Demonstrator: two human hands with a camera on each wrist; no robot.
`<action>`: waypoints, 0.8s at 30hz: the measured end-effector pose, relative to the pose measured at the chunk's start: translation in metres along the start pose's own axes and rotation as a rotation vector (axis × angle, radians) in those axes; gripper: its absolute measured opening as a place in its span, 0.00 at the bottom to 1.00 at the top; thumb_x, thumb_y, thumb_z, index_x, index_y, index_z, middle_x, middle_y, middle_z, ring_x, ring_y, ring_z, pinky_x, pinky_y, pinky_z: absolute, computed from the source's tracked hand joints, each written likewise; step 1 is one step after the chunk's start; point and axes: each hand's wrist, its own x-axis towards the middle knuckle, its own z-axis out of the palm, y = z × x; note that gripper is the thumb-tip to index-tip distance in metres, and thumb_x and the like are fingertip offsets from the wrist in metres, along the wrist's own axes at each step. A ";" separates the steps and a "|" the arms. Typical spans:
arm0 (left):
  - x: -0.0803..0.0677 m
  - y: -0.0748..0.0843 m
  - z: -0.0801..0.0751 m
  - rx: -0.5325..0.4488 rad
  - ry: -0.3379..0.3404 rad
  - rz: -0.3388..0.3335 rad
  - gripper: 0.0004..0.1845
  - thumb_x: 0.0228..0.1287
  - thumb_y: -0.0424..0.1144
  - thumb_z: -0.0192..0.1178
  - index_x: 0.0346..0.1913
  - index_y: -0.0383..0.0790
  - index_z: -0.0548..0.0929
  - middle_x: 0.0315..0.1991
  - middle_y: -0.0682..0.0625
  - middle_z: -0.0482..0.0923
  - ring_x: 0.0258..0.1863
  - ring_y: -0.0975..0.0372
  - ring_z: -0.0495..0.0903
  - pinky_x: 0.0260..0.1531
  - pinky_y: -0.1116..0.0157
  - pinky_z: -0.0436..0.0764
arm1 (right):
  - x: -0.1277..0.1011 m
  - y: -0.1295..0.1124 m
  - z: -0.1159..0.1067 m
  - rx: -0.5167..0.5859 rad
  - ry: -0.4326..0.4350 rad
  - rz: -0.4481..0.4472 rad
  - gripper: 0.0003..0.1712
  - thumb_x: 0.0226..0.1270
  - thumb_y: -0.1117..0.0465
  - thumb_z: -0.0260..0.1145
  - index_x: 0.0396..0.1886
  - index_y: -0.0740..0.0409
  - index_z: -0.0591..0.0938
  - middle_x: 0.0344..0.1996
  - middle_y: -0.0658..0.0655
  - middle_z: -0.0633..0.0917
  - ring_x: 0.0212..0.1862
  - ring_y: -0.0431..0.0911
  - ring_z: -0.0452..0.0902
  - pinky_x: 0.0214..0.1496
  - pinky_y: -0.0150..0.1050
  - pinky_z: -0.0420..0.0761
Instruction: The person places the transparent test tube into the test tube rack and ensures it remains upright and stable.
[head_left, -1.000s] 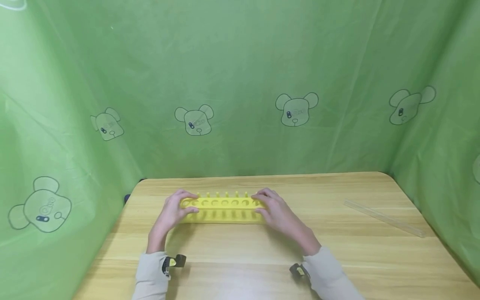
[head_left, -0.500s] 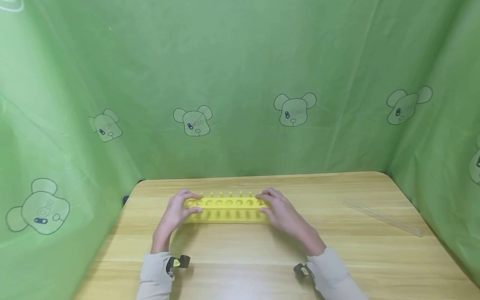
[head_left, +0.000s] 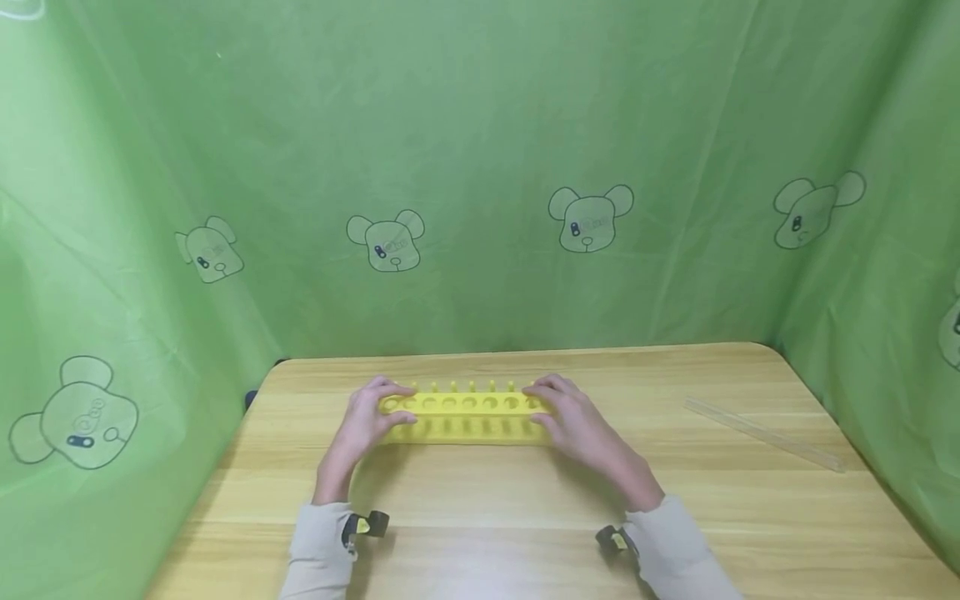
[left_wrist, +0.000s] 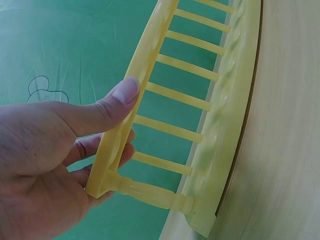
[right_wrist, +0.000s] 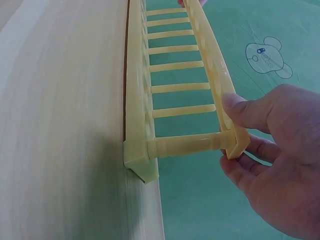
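Nearest the viewer, two pale sleeves (head_left: 318, 550) are seen over the wooden worktop (head_left: 487, 508). Further on, the left end of a yellow rack (head_left: 465, 414) is grasped by the left hand (head_left: 365, 425), thumb on its top rail; the right end is grasped likewise by the right hand (head_left: 577, 427). The rack is stood upright mid-worktop. Well apart, right, a clear ruler (head_left: 763, 434) is laid. Beyond, a green curtain (head_left: 480, 167) is hung.
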 end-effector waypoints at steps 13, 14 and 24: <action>0.003 0.005 0.010 0.010 0.024 0.058 0.23 0.46 0.33 0.81 0.49 0.38 0.90 0.43 0.47 0.83 0.46 0.52 0.82 0.54 0.53 0.84 | -0.003 0.007 -0.010 -0.019 -0.013 0.002 0.24 0.66 0.66 0.73 0.61 0.67 0.81 0.55 0.62 0.81 0.58 0.58 0.78 0.64 0.56 0.79; 0.003 0.005 0.011 0.012 0.027 0.064 0.23 0.46 0.33 0.81 0.49 0.37 0.90 0.43 0.47 0.83 0.46 0.52 0.82 0.53 0.53 0.84 | -0.003 0.008 -0.011 -0.020 -0.017 0.005 0.25 0.66 0.66 0.73 0.61 0.67 0.81 0.56 0.63 0.81 0.58 0.58 0.78 0.64 0.56 0.79; 0.005 0.011 0.022 0.023 0.027 0.121 0.24 0.48 0.35 0.81 0.51 0.35 0.88 0.44 0.46 0.82 0.46 0.53 0.82 0.53 0.56 0.85 | -0.007 0.018 -0.019 -0.021 -0.017 0.005 0.25 0.66 0.68 0.72 0.62 0.67 0.80 0.56 0.63 0.81 0.58 0.59 0.78 0.63 0.57 0.80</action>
